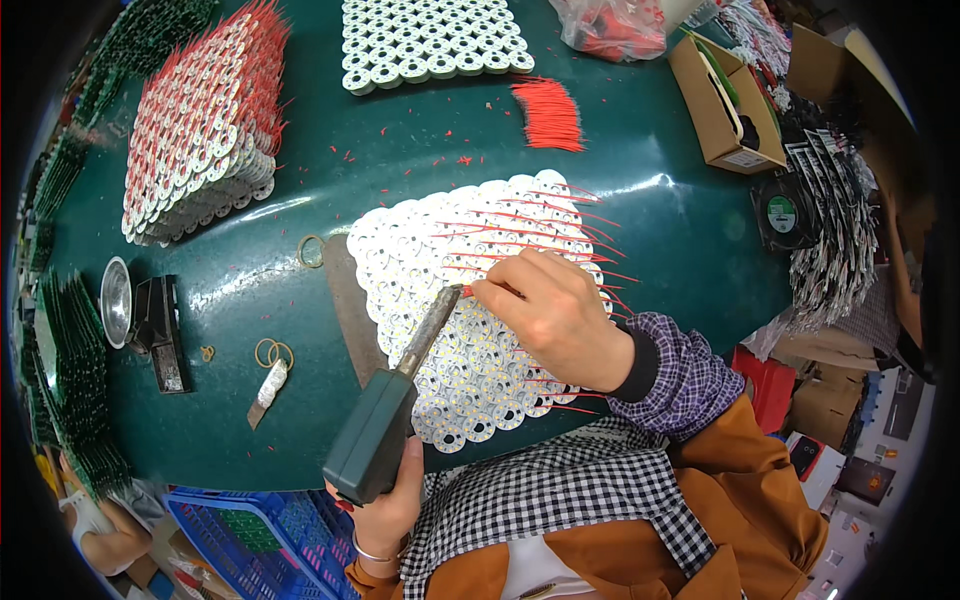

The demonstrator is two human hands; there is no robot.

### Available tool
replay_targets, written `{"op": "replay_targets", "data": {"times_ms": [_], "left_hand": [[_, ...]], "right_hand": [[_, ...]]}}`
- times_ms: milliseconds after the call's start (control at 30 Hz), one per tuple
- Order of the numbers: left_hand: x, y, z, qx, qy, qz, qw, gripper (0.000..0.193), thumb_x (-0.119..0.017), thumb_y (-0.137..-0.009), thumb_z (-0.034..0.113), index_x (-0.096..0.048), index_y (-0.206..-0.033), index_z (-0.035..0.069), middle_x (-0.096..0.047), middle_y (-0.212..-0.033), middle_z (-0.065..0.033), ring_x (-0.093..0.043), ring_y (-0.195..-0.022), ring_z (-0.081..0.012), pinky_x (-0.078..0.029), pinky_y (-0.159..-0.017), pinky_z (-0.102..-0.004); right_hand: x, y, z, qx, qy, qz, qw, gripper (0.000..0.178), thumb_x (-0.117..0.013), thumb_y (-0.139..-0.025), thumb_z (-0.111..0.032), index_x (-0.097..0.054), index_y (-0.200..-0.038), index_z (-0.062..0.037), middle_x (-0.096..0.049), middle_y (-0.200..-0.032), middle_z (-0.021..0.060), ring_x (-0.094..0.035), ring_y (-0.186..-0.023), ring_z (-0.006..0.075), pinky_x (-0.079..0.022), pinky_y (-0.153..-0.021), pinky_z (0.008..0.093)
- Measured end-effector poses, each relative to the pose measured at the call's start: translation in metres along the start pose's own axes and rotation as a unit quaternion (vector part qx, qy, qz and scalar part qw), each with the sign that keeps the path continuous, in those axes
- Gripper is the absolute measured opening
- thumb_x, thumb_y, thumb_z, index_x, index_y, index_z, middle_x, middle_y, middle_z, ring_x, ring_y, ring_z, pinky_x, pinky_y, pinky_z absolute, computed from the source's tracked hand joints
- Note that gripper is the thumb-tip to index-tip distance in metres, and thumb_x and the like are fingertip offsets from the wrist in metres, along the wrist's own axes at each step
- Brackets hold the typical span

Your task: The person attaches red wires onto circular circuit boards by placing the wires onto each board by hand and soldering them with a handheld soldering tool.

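My left hand [395,505] is wrapped round the handle of a dark green soldering gun [370,440]. Its grey metal tip slants up and right over a panel of round white LED boards [400,240]. Close beside that tip, the fingers of my right hand [550,320] are pinched together on a short red wire [467,291], of which only a bit shows. Several other red wires [545,232] run across the panel, their loose ends sticking out past its right edge. My right hand covers part of the boards.
A metal strip [352,300] lies at the panel's left edge. Farther off are stacked wired boards [195,140], another board panel [435,40], a red wire bundle [548,114] and a cardboard box [725,110]. A metal bowl [116,302] stands left; a blue basket [270,540] sits below the table.
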State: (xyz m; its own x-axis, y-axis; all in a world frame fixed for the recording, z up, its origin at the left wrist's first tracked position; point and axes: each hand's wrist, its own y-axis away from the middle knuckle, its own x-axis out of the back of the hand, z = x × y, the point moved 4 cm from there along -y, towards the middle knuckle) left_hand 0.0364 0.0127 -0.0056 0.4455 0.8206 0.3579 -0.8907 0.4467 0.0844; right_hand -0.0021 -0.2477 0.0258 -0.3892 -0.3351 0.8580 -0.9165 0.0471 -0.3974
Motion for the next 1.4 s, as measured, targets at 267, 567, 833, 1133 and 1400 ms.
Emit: {"op": "replay_targets", "data": {"times_ms": [267, 567, 833, 1133, 1400], "left_hand": [[0.003, 0.008, -0.006, -0.006, 0.044, 0.032, 0.998, 0.025, -0.071, -0.085, -0.008, -0.065, -0.109, -0.006, -0.069, -0.093, -0.0107, -0.059, -0.059, -0.0114, -0.048, -0.052, -0.0251], [0.006, 0.007, 0.0, 0.004, 0.097, 0.06, 0.993, 0.042, -0.069, -0.084, -0.01, -0.059, -0.125, -0.006, -0.071, -0.107, -0.0161, -0.058, -0.06, -0.011, -0.046, -0.05, -0.0248], [0.009, 0.01, -0.002, -0.034, 0.025, 0.032, 0.999, 0.047, -0.07, -0.083, -0.01, -0.059, -0.128, -0.005, -0.071, -0.11, -0.0163, -0.059, -0.063, -0.0104, -0.047, -0.052, -0.024], [0.009, 0.011, -0.004, -0.032, 0.015, 0.011, 0.999, 0.044, -0.072, -0.084, -0.008, -0.062, -0.126, -0.005, -0.072, -0.108, -0.014, -0.06, -0.068, -0.0097, -0.048, -0.054, -0.0231], [0.008, 0.013, -0.006, -0.008, -0.006, -0.001, 1.0, 0.032, -0.073, -0.085, -0.007, -0.067, -0.117, -0.005, -0.07, -0.094, -0.0079, -0.06, -0.066, -0.0105, -0.047, -0.055, -0.0255]], "right_hand": [[-0.001, -0.001, 0.0, 0.002, 0.0, 0.003, 1.0, 0.019, -0.071, -0.076, -0.002, -0.069, -0.095, 0.0012, -0.061, -0.086, 0.0082, -0.063, -0.078, 0.0226, -0.052, -0.066, 0.0341], [0.013, 0.002, -0.008, 0.034, 0.013, 0.032, 0.999, 0.019, -0.066, -0.076, -0.007, -0.067, -0.094, -0.0018, -0.058, -0.084, 0.0059, -0.059, -0.08, 0.0208, -0.049, -0.068, 0.0338], [0.0, 0.006, -0.007, 0.024, -0.02, 0.009, 0.999, 0.019, -0.066, -0.076, -0.006, -0.067, -0.095, -0.0008, -0.058, -0.083, 0.0064, -0.059, -0.08, 0.0208, -0.049, -0.063, 0.0329], [-0.001, 0.003, -0.006, 0.017, -0.055, -0.009, 0.998, 0.021, -0.068, -0.077, -0.001, -0.069, -0.098, 0.0012, -0.065, -0.09, 0.0087, -0.064, -0.083, 0.0244, -0.053, -0.07, 0.035], [-0.002, 0.003, -0.005, 0.013, -0.054, -0.018, 0.998, 0.02, -0.069, -0.078, -0.002, -0.069, -0.097, 0.0005, -0.064, -0.091, 0.0083, -0.064, -0.085, 0.0239, -0.054, -0.071, 0.0339]]}}
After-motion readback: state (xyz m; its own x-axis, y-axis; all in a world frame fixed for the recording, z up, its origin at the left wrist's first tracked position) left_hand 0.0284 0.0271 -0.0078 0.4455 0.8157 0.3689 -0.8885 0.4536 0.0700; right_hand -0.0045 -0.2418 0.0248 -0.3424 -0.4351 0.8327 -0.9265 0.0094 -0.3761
